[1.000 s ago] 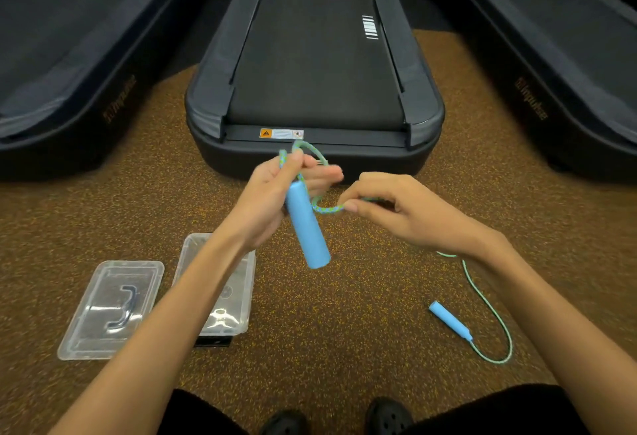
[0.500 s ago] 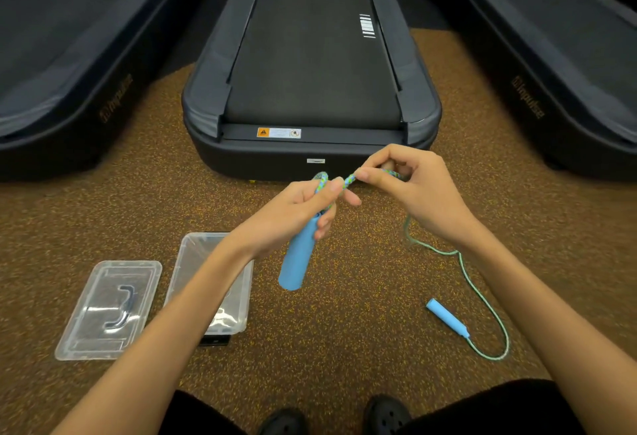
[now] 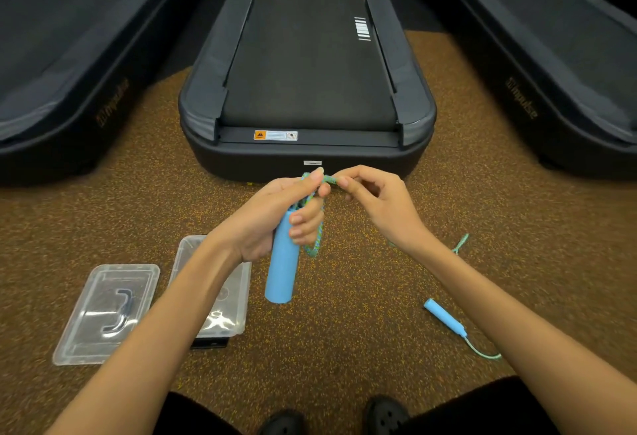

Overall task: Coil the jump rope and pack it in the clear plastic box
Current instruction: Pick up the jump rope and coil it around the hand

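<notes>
My left hand grips a light blue jump rope handle that hangs downward, with a loop of the green-blue rope draped beside its fingers. My right hand pinches the rope just right of my left thumb. The rope trails under my right forearm to the second blue handle lying on the floor at the right. The clear plastic box sits open on the floor at the left, partly hidden by my left forearm. Its clear lid lies beside it, further left.
A dark treadmill stands straight ahead, its rear end just beyond my hands. Two more treadmills flank it, one at the left and one at the right. The floor is brown speckled rubber. My black shoes show at the bottom edge.
The held handle swung from tilting right to hanging nearly straight down. My right hand rose from below the left hand to level with its thumb, and a rope loop now hangs beside the handle.
</notes>
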Demonstrator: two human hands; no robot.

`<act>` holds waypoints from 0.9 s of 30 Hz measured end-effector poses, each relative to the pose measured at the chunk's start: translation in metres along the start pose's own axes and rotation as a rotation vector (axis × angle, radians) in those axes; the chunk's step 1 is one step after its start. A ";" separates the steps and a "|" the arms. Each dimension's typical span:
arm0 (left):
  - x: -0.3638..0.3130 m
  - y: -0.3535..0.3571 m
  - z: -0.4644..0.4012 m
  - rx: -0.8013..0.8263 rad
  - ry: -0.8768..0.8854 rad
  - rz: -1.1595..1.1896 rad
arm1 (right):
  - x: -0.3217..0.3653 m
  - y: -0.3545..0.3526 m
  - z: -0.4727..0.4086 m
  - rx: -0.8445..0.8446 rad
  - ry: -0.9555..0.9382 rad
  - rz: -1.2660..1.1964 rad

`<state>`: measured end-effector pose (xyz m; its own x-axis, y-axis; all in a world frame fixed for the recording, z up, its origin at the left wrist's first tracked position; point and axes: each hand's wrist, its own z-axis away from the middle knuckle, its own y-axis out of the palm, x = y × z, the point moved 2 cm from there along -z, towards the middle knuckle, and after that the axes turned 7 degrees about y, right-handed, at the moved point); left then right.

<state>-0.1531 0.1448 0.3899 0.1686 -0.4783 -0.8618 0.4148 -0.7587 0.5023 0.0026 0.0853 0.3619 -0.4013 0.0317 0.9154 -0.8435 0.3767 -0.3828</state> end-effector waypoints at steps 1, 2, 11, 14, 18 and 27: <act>0.000 0.000 0.000 0.000 0.004 0.006 | -0.002 0.001 0.000 0.000 0.003 0.009; 0.000 0.000 0.001 -0.002 0.007 0.018 | -0.005 0.003 0.001 0.005 0.010 0.019; -0.007 -0.008 0.000 -0.181 0.163 0.099 | -0.019 0.021 0.012 0.125 0.109 0.163; -0.012 -0.020 -0.003 -0.265 0.264 0.209 | -0.025 0.026 0.016 0.185 0.128 0.235; -0.031 -0.052 0.001 -0.400 0.468 0.412 | -0.034 0.024 0.025 0.370 0.125 0.320; -0.044 -0.100 0.020 -0.705 0.632 0.359 | -0.010 0.009 0.037 0.577 -0.021 0.652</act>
<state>-0.2199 0.2330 0.3786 0.7447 -0.1501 -0.6503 0.6457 -0.0844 0.7589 -0.0142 0.0537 0.3451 -0.8689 0.0581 0.4916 -0.4903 -0.2385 -0.8383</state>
